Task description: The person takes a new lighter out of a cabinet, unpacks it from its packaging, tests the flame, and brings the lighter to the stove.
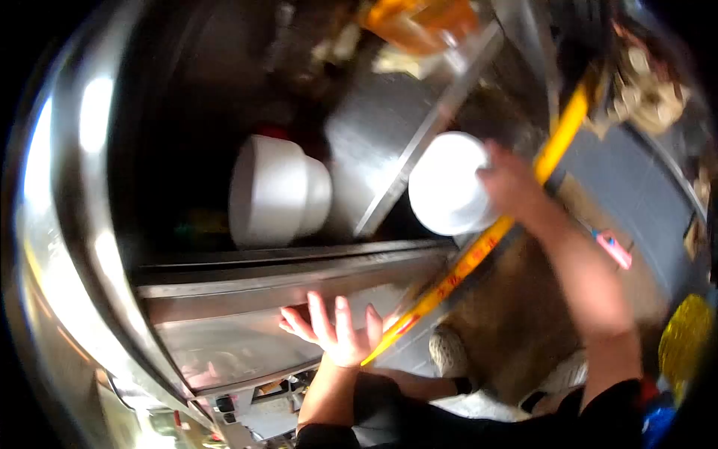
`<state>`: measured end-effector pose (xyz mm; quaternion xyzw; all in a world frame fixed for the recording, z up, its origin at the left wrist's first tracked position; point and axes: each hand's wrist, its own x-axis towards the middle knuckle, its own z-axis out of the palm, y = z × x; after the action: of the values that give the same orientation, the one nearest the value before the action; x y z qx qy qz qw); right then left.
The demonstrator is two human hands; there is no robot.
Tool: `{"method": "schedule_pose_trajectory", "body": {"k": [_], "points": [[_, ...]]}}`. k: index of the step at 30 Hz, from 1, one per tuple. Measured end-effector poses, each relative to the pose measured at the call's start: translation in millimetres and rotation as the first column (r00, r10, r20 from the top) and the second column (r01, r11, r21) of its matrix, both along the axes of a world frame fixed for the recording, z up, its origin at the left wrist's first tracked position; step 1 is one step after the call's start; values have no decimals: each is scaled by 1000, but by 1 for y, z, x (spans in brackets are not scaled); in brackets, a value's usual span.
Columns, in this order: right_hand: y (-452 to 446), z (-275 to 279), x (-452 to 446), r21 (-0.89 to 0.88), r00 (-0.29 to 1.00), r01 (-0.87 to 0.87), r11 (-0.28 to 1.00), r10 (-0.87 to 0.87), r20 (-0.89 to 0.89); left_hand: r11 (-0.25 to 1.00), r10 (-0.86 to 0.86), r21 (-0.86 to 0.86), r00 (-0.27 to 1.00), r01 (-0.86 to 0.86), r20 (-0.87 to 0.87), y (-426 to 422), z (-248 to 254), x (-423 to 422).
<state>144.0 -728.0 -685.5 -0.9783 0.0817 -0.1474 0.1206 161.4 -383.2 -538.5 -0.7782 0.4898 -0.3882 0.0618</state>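
My right hand (512, 183) grips the edge of a white round bowl (451, 183), its fingers partly hidden and blurred. The bowl is beside the front edge of a dark metal compartment. Farther left inside the compartment, more white bowls (277, 191) appear nested together and lie on their side. My left hand (340, 329) is open with fingers spread, in front of the steel panel below the compartment's edge (299, 273). It holds nothing; whether its fingertips touch the steel, I cannot tell.
A long yellow strip (479, 254) with red marks runs diagonally between my arms. An orange item (422, 22) shows blurred at the top. At right lie a pink-handled object (613, 249) and a yellow bundle (684, 340). A shoe (447, 352) stands on the floor below.
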Motion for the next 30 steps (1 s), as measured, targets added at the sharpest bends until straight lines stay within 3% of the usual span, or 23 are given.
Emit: {"method": "schedule_pose_trajectory", "body": {"k": [2, 3, 5, 6, 7, 8, 10, 11, 13, 15, 17, 19, 21, 23, 24, 25, 26, 27, 29, 30], "points": [[-47, -24, -32, -74, 988, -61, 995, 71, 138, 999, -7, 38, 1000, 7, -1, 0, 10, -2], [-52, -5, -56, 589, 976, 64, 806, -172, 129, 999, -23, 42, 1000, 23, -8, -2, 10, -2], [-83, -15, -102, 833, 984, 119, 540, -175, -27, 991, -128, 38, 991, 126, 35, -7, 12, -1], [-90, -22, -128, 851, 968, 224, 476, -209, -138, 982, -184, 30, 983, 184, -1, -10, 2, -3], [-91, -23, -153, 842, 978, 165, 513, -195, -73, 972, -235, 15, 972, 236, -25, -13, -5, -8], [-95, -31, -177, 866, 971, 215, 452, -194, -140, 957, -258, 120, 965, 263, -55, -19, -11, -17], [-88, -41, -214, 883, 946, 324, 339, -142, -293, 898, -320, 192, 886, 397, -335, -30, -37, -30], [-87, -75, -233, 908, 958, 287, 306, -100, -269, 871, -332, 173, 811, 459, -482, -44, -57, -34], [-57, -109, -254, 911, 930, 358, 207, -171, -327, 903, -232, 104, 680, 416, -696, -91, -79, -43], [-35, -149, -266, 918, 954, 298, 262, -122, -275, 953, -299, -233, 483, 193, -823, -141, -122, -28], [-26, -167, -262, 833, 979, 199, 516, -71, -190, 823, -453, -521, 291, -227, -843, -211, -142, -8], [-27, -170, -259, 823, 986, 168, 543, -73, -153, 597, -491, -524, 240, -607, -838, -257, -150, 37], [-31, -153, -256, 776, 981, 189, 602, -81, -177, 302, -591, -416, 174, -858, -788, -290, -139, 75], [-48, -145, -261, 715, 975, 221, 663, -159, -153, 418, -801, -475, -68, -774, -595, -296, -153, 122], [-60, -148, -265, 689, 974, 213, 693, -208, -92, 352, -763, -522, 85, -776, -640, -301, -168, 151], [-70, -149, -267, 663, 967, 208, 720, -252, -29, 361, -803, -558, 56, -747, -594, -305, -165, 159], [-79, -147, -267, 786, 936, 225, 576, -353, -9, 368, -838, -593, 22, -716, -545, -308, -164, 166], [-94, -151, -272, 656, 924, 277, 702, -381, 18, 433, -818, -571, -39, -697, -574, -311, -162, 178], [-117, -155, -280, 478, 895, 382, 791, -446, 24, 561, -762, -523, -153, -641, -630, -318, -158, 201], [-126, -163, -284, 411, 882, 433, 802, -471, -10, 588, -685, -434, -135, -682, -716, -312, -163, 212]]}}
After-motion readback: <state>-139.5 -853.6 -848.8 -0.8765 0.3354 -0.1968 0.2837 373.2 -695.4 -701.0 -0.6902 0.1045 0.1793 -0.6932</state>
